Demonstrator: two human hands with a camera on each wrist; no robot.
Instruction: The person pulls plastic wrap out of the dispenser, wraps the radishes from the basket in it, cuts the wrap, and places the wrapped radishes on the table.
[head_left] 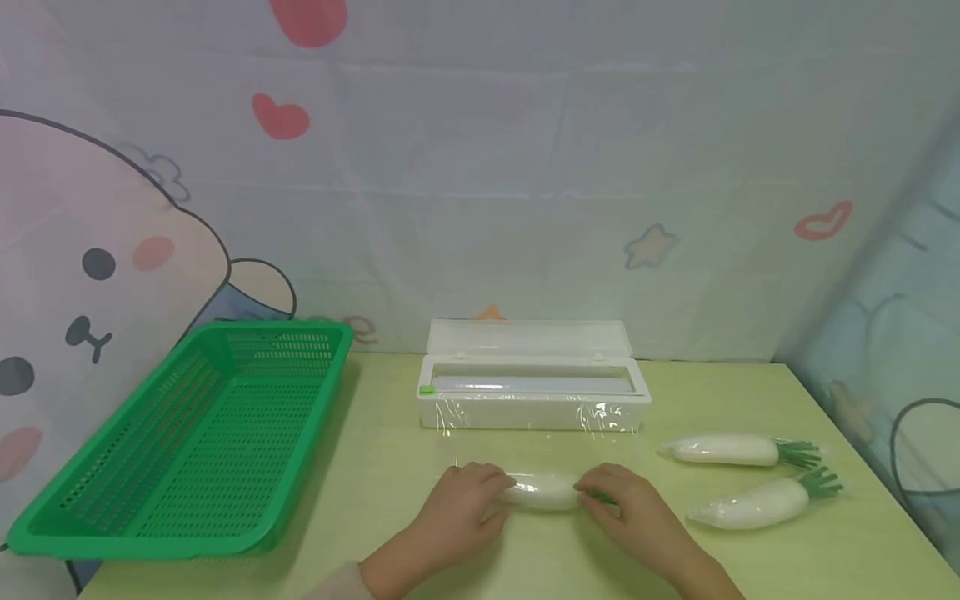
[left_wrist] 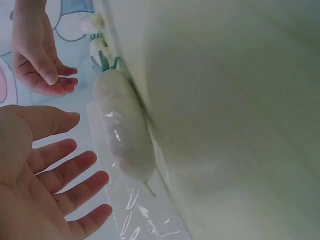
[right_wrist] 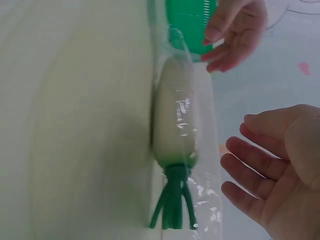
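A white radish [head_left: 542, 492] with green stalks lies across the table before me, between my two hands. Clear plastic film [left_wrist: 145, 215] spreads under and past its tip in the left wrist view, and shiny film [right_wrist: 207, 210] shows beside its stalks in the right wrist view. My left hand [head_left: 465, 508] is by the tip end, its fingers spread and relaxed in the left wrist view. By the stalk end is my right hand [head_left: 633, 508], its fingers loosely bent with nothing in them. Both wrist views show the fingers apart from the radish.
Behind the radish stands a white cling film dispenser [head_left: 532, 412] with its lid [head_left: 528, 337] raised and film hanging at the front. A green plastic basket [head_left: 300, 475] occupies the left side. Two film-wrapped radishes, one farther back [head_left: 727, 450] and one nearer [head_left: 757, 504], lie at right.
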